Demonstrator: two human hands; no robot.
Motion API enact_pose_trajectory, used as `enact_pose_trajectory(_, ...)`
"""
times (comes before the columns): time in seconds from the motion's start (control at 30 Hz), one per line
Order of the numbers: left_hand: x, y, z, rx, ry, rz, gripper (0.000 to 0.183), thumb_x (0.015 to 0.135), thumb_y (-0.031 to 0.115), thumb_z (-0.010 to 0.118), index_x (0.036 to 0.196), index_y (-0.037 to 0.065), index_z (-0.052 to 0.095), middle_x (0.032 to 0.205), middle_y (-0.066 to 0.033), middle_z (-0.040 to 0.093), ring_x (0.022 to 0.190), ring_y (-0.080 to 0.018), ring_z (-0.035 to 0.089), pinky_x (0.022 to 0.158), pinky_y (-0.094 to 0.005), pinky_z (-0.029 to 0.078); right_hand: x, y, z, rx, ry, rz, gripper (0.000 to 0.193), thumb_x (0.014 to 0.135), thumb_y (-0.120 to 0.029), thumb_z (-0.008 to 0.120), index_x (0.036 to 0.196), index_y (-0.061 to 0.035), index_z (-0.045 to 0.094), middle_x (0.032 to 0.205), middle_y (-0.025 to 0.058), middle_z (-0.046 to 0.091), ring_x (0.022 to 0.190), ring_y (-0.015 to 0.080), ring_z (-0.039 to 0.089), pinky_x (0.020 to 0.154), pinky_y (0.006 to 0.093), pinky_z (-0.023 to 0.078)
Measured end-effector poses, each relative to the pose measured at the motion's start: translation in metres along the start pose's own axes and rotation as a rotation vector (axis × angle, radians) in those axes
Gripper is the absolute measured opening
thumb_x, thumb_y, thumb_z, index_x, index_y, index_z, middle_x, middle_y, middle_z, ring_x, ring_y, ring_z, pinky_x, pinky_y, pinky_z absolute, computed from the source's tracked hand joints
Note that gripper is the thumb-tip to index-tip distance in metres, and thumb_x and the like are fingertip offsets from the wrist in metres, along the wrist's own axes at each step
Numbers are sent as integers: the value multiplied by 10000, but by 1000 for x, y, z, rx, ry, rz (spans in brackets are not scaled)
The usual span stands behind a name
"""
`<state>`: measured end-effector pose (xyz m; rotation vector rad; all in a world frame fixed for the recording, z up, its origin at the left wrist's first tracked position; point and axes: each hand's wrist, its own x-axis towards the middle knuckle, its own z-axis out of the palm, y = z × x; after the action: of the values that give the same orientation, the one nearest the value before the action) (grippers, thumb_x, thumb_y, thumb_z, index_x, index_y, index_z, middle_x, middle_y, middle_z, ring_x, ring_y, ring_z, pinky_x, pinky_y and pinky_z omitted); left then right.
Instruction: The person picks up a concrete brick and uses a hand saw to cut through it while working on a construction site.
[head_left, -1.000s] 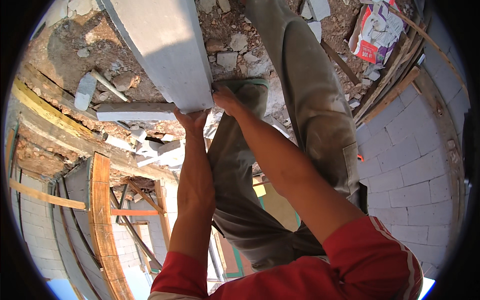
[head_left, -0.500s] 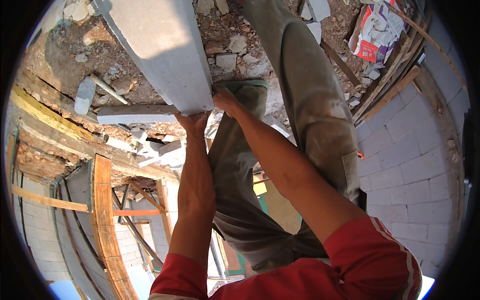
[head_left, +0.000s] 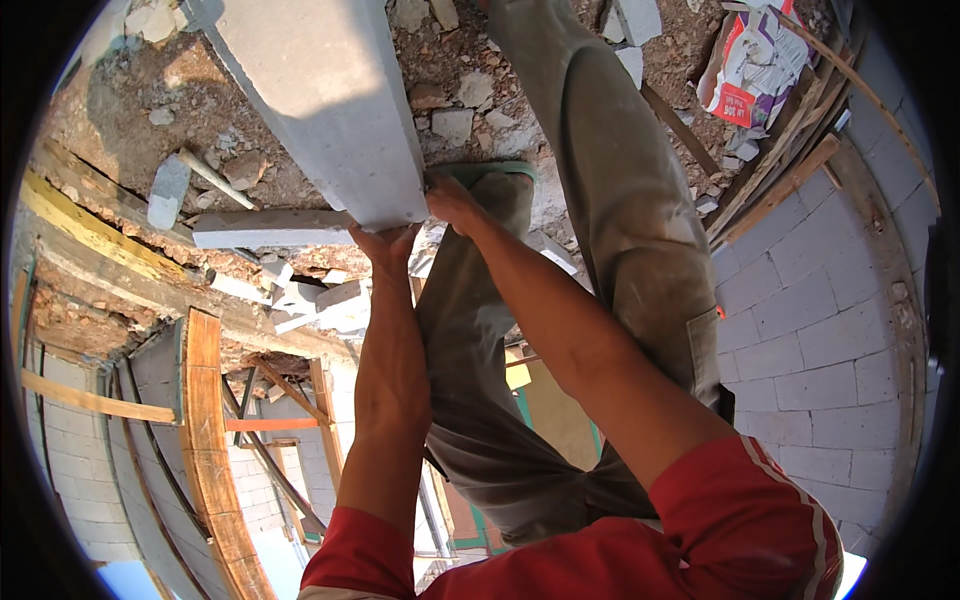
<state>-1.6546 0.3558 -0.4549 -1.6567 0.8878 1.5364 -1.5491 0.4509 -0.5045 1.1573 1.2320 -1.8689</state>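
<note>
A long, pale grey concrete block (head_left: 340, 110) stretches away from me, wider at its near part as seen here and partly in shade. My left hand (head_left: 386, 242) is closed on its near end from below, the palm side mostly hidden. At the block's right near corner, my right hand (head_left: 452, 203) grips the side edge, with fingertips out of sight behind it. A narrower grey block piece (head_left: 270, 229) lies crosswise just left of my left hand, reaching under or against the long block; I cannot tell which.
A mallet (head_left: 215, 180) with a pale handle lies on the rubble at left. Timber planks (head_left: 110, 245) run beside a drop with beams below. Broken block pieces (head_left: 452, 124) surround my feet. A torn printed bag (head_left: 750, 75) and a block wall (head_left: 810, 330) are on the right.
</note>
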Motion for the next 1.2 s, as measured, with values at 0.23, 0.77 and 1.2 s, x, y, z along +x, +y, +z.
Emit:
enact_pose_trajectory(0.23,-5,-24,37,-2,-2,-4,622,836,410,473,1378,109,430,1390,-139,433,1303,-348,399,1068,-574,315,-10,-1,-28,72,34,228,362,881,-110,488,1218,-15,579,1139,207,627,1047,281,601,892,371,457)
enact_pose_trajectory(0.77,5,-32,10,644,-214,507,867,635,107,716,1405,171,323,1350,-64,422,1216,-272,454,1033,-508,400,39,-295,-146,418,484,-427,930,880,-617,545,1463,55,274,1408,296,393,1295,375,430,1079,405,331)
enact_pose_trajectory(1.2,27,-20,-1,-65,86,140,513,905,516,458,1315,210,495,1244,-32,554,1165,-241,538,967,-409,451,74,-370,-213,-109,377,-518,1066,758,-690,647,1452,35,285,1303,277,488,1170,366,524,952,426,436)
